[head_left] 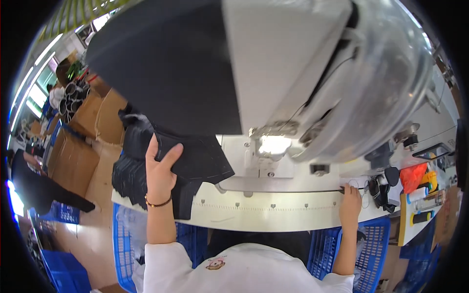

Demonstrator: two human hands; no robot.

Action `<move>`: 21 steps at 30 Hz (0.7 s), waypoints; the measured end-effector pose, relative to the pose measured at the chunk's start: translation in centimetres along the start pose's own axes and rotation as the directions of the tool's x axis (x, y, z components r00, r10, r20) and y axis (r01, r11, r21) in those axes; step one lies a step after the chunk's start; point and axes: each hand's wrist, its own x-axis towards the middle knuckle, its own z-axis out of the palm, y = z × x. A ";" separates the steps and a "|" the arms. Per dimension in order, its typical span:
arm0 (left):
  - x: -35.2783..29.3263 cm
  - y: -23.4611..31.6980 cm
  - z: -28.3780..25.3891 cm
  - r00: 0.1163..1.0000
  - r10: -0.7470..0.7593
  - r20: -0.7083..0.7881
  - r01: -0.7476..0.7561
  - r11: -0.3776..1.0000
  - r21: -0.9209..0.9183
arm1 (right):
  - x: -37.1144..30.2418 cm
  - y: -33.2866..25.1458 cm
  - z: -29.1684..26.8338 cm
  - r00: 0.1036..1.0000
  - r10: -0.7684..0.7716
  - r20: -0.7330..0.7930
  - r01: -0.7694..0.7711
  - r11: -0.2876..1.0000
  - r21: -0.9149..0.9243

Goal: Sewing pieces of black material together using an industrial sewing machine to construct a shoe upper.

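Note:
My left hand is on a black fabric piece with pale marks along its edges, left of the sewing machine's needle plate. Its thumb lies on top, apart from the forefinger; the other fingers are hidden. More black fabric pieces are bunched beside that hand, and a strip hangs at the table's front edge. At the right, my right hand rests near the front edge with bent fingers closed round a small dark thing, too small to name.
The white sewing machine fills the upper right, its lamp lit; a dark panel covers the upper left. Blue baskets stand below the table. Thread spools and a red bag lie at right. Cardboard boxes and another person are at left.

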 end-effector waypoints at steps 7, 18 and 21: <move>-6.7 -2.5 -0.5 0.985 0.001 0.172 -0.053 0.953 0.300 | 0.2 0.9 -0.2 0.963 -0.256 -0.082 0.259 0.965 0.032; -11.5 -4.2 0.4 0.902 -0.170 0.397 0.065 0.962 0.264 | -3.3 -12.7 -6.1 0.909 -0.415 0.044 0.062 0.239 0.969; -11.9 -4.4 0.4 0.897 -0.105 0.429 -0.034 0.952 0.305 | -3.4 -14.3 -7.6 0.906 -0.419 -0.065 0.222 0.337 0.915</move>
